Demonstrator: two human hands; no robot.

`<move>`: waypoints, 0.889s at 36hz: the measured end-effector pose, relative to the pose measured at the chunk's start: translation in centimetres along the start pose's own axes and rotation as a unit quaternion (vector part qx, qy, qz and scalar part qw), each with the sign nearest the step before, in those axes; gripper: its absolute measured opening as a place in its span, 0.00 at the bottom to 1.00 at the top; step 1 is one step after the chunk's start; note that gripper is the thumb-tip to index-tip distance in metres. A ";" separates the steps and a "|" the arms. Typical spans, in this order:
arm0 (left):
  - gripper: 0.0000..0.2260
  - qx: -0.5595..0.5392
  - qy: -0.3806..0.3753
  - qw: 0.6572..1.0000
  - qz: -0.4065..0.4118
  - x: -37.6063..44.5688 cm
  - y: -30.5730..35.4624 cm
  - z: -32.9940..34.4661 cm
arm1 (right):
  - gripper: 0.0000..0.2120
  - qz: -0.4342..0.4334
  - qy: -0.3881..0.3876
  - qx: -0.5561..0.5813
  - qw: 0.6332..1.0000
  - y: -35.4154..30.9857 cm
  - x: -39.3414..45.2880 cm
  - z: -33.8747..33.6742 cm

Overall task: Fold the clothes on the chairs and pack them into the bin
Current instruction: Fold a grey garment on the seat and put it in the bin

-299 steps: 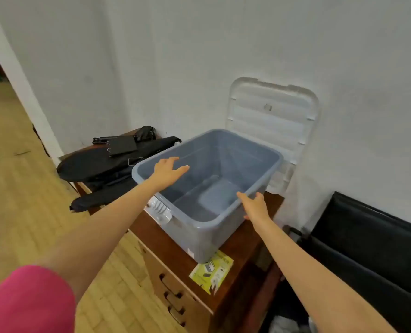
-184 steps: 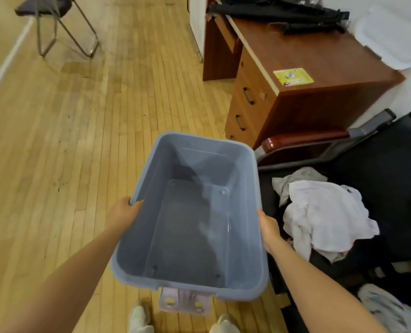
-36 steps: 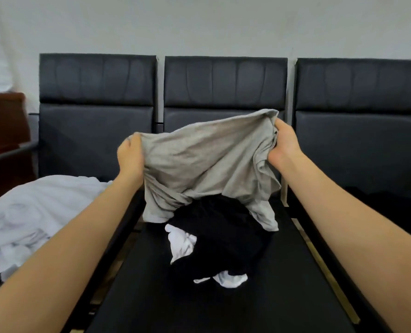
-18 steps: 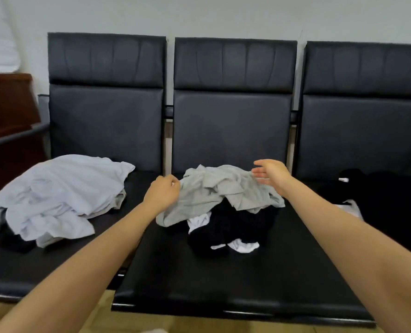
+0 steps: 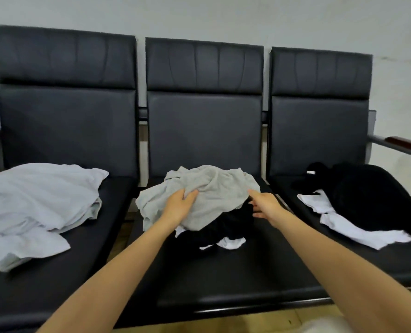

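reaching over the middle seat (image 5: 223, 272) of a row of three joined chairs, both bare forearms come up from the bottom edge toward a crumpled pile of clothes. the left hand (image 5: 179, 207) lies on the grey shirt (image 5: 199, 200), a soft, matte knit bunched into loose folds, with the thumb and fingertips drawn together on a ridge of the fabric at about the pile's centre. the right hand (image 5: 263, 204) sits at the pile's 3 o'clock edge, fingers spread apart and fairly straight, tips touching the border where grey cloth meets the black garment (image 5: 226, 224) beneath; whether it grips anything i cannot tell for sure, but the fingers do not look curled round cloth. under the black garment a small white piece (image 5: 231, 243) pokes out at the pile's 6 o'clock, lying flat on the seat.

the chairs are padded in smooth, dark, leather-like material with stitched panels in the upper backrests and squared edges. on the left seat, at 9 o'clock from the pile, a wide heap of thin white clothes (image 5: 36, 207) spreads in wrinkled layers, a pale grey-green hem showing at its near side. on the right seat, at 3 o'clock, a rounded black heap (image 5: 372, 195) rests on a flat white garment (image 5: 358, 227). a reddish wooden armrest (image 5: 406, 143) on a grey metal bar ends the row at the right. a plain pale wall (image 5: 199, 18) stands behind. the bin is out of view.
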State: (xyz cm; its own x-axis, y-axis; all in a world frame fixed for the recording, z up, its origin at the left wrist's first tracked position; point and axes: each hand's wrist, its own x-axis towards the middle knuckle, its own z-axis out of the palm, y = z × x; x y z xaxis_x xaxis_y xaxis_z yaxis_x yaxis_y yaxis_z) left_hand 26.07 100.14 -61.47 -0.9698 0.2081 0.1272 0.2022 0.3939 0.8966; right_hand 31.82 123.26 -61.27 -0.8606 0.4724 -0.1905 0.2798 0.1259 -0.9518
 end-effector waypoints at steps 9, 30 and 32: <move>0.14 -0.217 0.035 0.975 0.030 0.4 7.3 -6.0 | 0.05 -0.065 0.000 -0.012 0.998 -3.7 1.3 4.1; 0.19 0.194 -0.197 0.959 -0.058 -8.9 1.4 -3.8 | 0.13 -0.050 -0.231 -0.370 0.899 -1.1 -4.3 0.2; 0.21 0.196 -0.183 0.961 -0.062 -8.9 0.1 -4.0 | 0.19 -0.087 -0.234 -0.414 0.876 0.3 -4.1 0.5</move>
State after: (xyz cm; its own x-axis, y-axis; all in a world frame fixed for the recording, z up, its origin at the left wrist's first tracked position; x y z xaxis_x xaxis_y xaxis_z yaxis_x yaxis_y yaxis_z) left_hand 34.12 94.74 -60.86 -0.8909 0.4113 -0.1928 0.1939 0.7281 0.6575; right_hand 35.19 120.96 -60.93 -0.9466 -0.0011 -0.3225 0.1738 0.8406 -0.5130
